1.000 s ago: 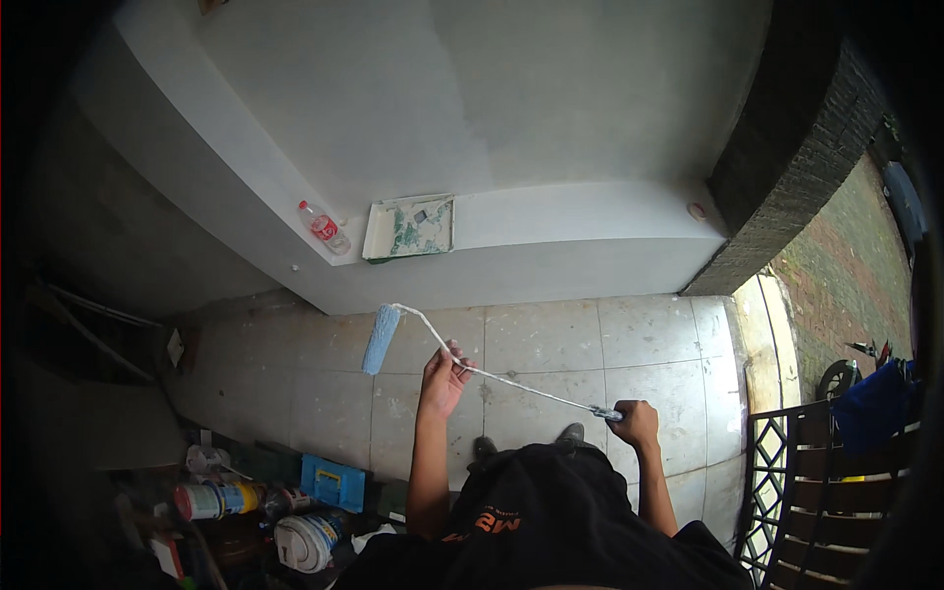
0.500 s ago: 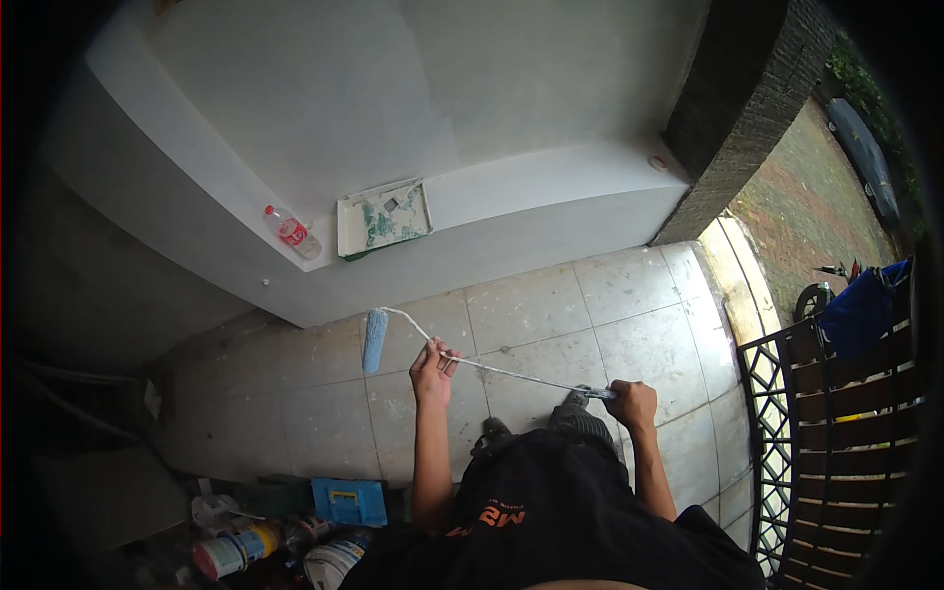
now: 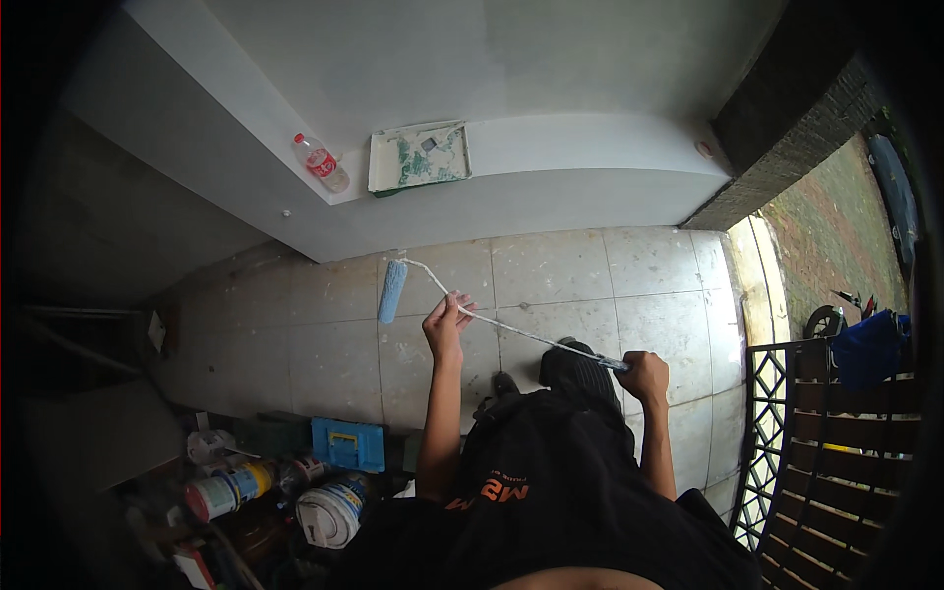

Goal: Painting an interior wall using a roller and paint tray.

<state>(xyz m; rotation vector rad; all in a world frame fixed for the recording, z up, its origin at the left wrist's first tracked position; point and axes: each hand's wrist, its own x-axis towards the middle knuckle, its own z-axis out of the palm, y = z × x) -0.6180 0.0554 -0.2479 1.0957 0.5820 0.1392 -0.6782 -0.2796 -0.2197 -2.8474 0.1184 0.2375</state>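
Observation:
A long-handled paint roller with a fuzzy blue sleeve [image 3: 392, 292] stretches across in front of me, its thin rod speckled white. My right hand [image 3: 646, 377] is wrapped round the grip at the rod's right end. Closer to the roller head, my left hand [image 3: 448, 323] pinches the rod between thumb and fingers, some of its fingers extended. The blue sleeve hangs over the floor, touching nothing that I can see. Beyond it, a paint tray [image 3: 421, 157] smeared with white and green rests on the white ledge.
Beside the tray leans or lies a clear plastic bottle [image 3: 322, 163] with a red label. At lower left are paint cans [image 3: 228, 491], a white bucket [image 3: 330, 511] and a blue toolbox [image 3: 348, 445]. A slatted gate [image 3: 836, 433] stands at right. Grey tiles [image 3: 551, 265] cover the floor.
My view has shifted, with the ledge, tray and bottle now higher and further right. Both hands still hold the roller, which appears higher in the picture.

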